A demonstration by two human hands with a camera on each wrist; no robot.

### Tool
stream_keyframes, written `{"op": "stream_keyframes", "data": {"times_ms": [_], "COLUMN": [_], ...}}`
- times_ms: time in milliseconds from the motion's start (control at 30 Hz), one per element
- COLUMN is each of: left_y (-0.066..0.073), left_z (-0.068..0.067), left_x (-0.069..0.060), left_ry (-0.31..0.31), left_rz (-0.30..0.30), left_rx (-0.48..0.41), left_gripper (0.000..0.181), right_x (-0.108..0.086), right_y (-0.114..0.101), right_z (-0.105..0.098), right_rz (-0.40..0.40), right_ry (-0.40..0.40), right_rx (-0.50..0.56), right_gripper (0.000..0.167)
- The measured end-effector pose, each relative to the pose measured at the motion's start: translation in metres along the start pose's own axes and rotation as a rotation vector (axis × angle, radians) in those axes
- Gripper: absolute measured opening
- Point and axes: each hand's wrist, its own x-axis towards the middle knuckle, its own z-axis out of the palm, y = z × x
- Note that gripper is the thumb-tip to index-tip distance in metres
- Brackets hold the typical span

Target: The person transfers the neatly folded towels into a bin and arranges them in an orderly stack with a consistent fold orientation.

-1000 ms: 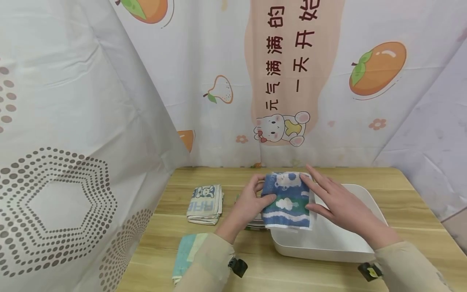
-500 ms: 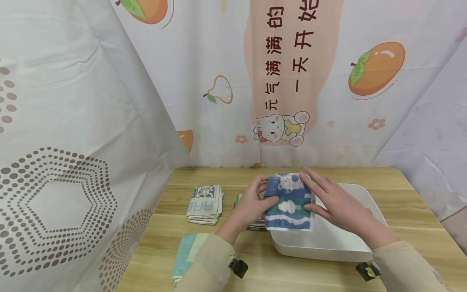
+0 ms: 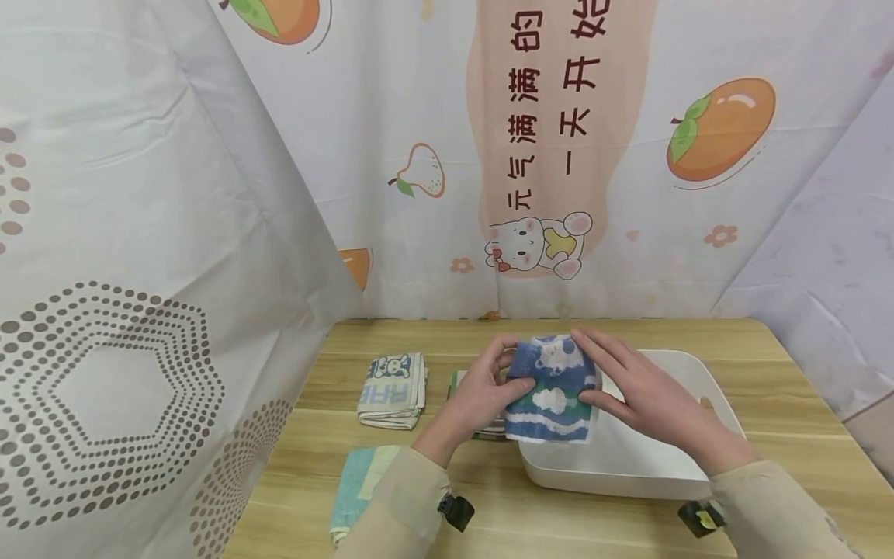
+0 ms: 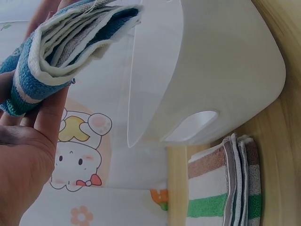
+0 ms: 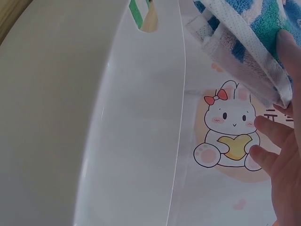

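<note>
A folded blue, green and white towel (image 3: 552, 400), patterned with a bear and a cloud, is held up over the left part of a white bin (image 3: 621, 483). My left hand (image 3: 482, 392) grips its left side, thumb on the face and fingers behind. At the right side my right hand (image 3: 646, 396) pinches the edge, thumb in front. The left wrist view shows the towel's (image 4: 35, 80) stacked layers opening toward the camera. In the right wrist view, the towel's (image 5: 263, 28) white hem hangs by the thumb, while other fingers extend below it.
A striped folded towel (image 4: 207, 183) lies left of the bin, partly hidden behind my left hand in the head view. Farther left are a cream folded towel (image 3: 391, 392) and a teal one (image 3: 352, 489), partly under my left sleeve. A printed curtain (image 3: 419, 233) hangs behind the table.
Both hands keep hold of the blue towel over the bin. The towel has tilted and shifted slightly, and the right hand has come a little lower and to the left.
</note>
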Motion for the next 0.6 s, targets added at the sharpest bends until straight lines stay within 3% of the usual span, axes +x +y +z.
{"op": "stream_keyframes", "data": {"times_ms": [200,400,600], "left_y": [-0.0027,-0.004,-0.0059], "left_z": [-0.0013,-0.0013,-0.0022], "left_x": [-0.0009,-0.0017,-0.0013], "left_ry": [-0.021,-0.031,-0.041], "left_rz": [0.027,0.041,0.065], "left_rx": [0.014,-0.016,-0.05], "left_gripper": [0.045,0.044,0.042], "right_x": [-0.0008,-0.0007,-0.0002], "right_y": [-0.0007,-0.0024,-0.004], "right_z": [0.0005,-0.0008,-0.0007], "right_rz": [0.049,0.124,0.135], "right_ry": [-0.035,-0.074,-0.064], "right_rx": [0.07,0.205,0.278], "right_gripper": [0.09,0.089,0.087]}}
